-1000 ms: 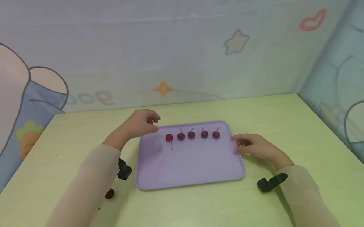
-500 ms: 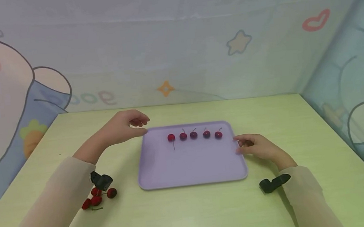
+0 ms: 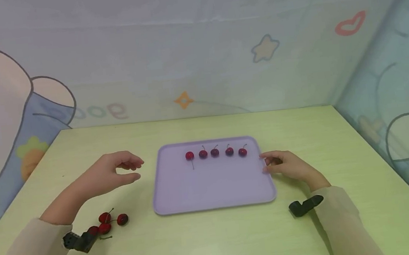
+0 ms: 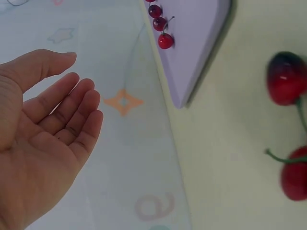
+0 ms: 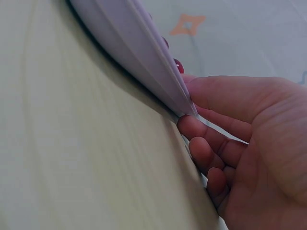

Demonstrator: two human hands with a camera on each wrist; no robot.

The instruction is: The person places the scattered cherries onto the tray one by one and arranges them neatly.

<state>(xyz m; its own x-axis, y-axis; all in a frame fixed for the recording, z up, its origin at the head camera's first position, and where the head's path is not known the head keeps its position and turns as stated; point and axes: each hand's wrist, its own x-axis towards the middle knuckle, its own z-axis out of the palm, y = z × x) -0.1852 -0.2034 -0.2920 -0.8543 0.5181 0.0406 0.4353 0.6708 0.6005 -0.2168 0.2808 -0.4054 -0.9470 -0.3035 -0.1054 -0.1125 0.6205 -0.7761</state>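
Observation:
My left hand (image 3: 106, 176) hovers over the table left of the lilac tray (image 3: 215, 191), its fingers loosely bent and nothing between them. The left wrist view shows its bare palm (image 4: 43, 158). On the tray, several dark red cherries (image 3: 215, 153) form a row along the far side; the leftmost has its stem toward me, the others point away. At the tray's right edge, my right hand (image 3: 289, 166) pinches the rim (image 5: 189, 98) between thumb and fingers. More cherries (image 3: 105, 228) lie in a loose cluster below my left wrist, one partly covered by the wrist camera.
The pale yellow-green table (image 3: 216, 242) extends around the tray. A printed cloth wall (image 3: 197, 61) stands behind it, and another cloth (image 3: 405, 81) closes the right side. Black cameras sit on both wrists, the left one (image 3: 79, 241) low over the loose cherries.
My left hand has moved from above the tray's far left corner leftward and toward me, uncovering the loose cherries. The right hand stays at the tray's rim, and the row of cherries is unchanged.

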